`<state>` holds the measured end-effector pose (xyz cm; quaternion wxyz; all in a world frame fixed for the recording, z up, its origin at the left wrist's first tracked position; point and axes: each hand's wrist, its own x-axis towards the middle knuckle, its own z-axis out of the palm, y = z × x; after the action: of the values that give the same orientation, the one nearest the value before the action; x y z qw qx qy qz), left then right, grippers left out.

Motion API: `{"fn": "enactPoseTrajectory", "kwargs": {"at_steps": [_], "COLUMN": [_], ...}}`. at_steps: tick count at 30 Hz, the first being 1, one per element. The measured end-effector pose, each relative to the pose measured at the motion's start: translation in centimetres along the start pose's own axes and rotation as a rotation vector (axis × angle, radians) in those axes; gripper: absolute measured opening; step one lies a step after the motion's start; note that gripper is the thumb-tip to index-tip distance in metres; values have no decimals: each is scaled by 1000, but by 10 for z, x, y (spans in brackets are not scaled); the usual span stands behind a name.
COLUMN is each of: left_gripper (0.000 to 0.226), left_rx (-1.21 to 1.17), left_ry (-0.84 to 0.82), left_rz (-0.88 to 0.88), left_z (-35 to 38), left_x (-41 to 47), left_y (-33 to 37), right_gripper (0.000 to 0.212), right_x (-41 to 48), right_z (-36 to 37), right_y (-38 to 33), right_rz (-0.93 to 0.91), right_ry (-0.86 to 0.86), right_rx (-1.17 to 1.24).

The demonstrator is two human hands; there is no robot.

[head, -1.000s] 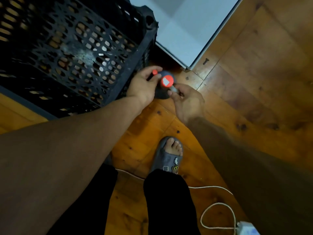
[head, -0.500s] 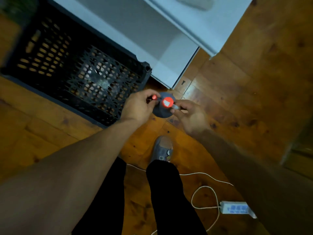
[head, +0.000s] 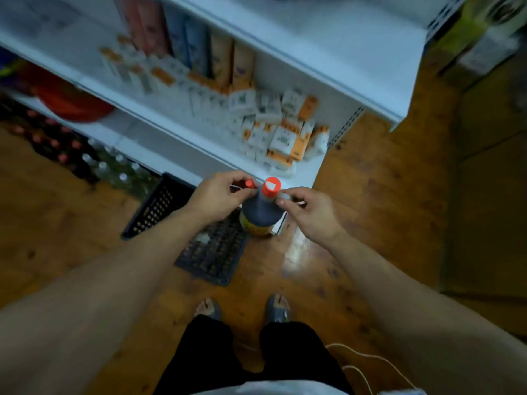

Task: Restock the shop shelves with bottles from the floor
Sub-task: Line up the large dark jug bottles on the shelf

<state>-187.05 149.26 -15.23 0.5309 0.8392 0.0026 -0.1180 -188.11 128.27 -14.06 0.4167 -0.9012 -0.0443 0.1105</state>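
Note:
A dark bottle [head: 261, 216] with an orange cap [head: 271, 187] and a yellow label hangs upright in front of me, above the floor, held between both hands at its neck. My left hand [head: 219, 198] pinches the left side of the neck, and a small red piece [head: 249, 184] shows at its fingertips. My right hand [head: 310, 212] pinches a pale tab on the neck's right side. Just beyond the hands is the white shelf unit [head: 182, 143]; its lower shelf holds several small orange-and-white cartons [head: 281, 132].
An empty black plastic crate [head: 212, 253] sits on the wooden floor under my left forearm. Capped bottles [head: 85, 158] stand at the far left below a red basin [head: 74, 105]. A white cable [head: 368, 363] lies near my sandalled feet [head: 275, 307].
The view has risen from close to the floor to standing height. The bottle came up off the floor with both hands, and the shelves with cartons have come into sight.

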Motion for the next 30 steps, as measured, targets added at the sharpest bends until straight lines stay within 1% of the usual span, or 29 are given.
{"fn": "enactPoseTrajectory", "kwargs": {"at_steps": [1,6,10,12,14,15,19,23,27,30], "left_gripper": [7,6,6,6,9,11,4,7,7,11], "left_rx": [-3,-30,-65,-109,-154,-152,-131,-108,4,62], "left_ry": [0,28,41,64,92,107,140,191,280,312], "left_rz": [30,198,363,393,380,387,435,408,396,379], "left_z": [-15,-83,-119,-128,-134,-136,-136,-127,-115,-108], "left_x": [-2,-8,-5,-1,6,10,35,74,111,139], "left_y": [17,105,168,195,219,230,263,284,298,297], "right_gripper": [17,19,19,17,18,18,14,7,7,9], "right_x": [0,2,7,13,22,27,54,83,115,136], "right_z": [-11,-67,-109,-127,-144,-151,-180,-200,-216,-221], "right_y": [-20,-112,-168,-188,-203,-208,-215,-211,-203,-192], "right_rz": [-16,-194,-276,-295,-328,-337,-344,-349,-339,-320], "right_ry": [23,135,205,255,295,313,362,428,495,494], "right_rx": [-1,11,90,141,187,206,254,274,266,281]}}
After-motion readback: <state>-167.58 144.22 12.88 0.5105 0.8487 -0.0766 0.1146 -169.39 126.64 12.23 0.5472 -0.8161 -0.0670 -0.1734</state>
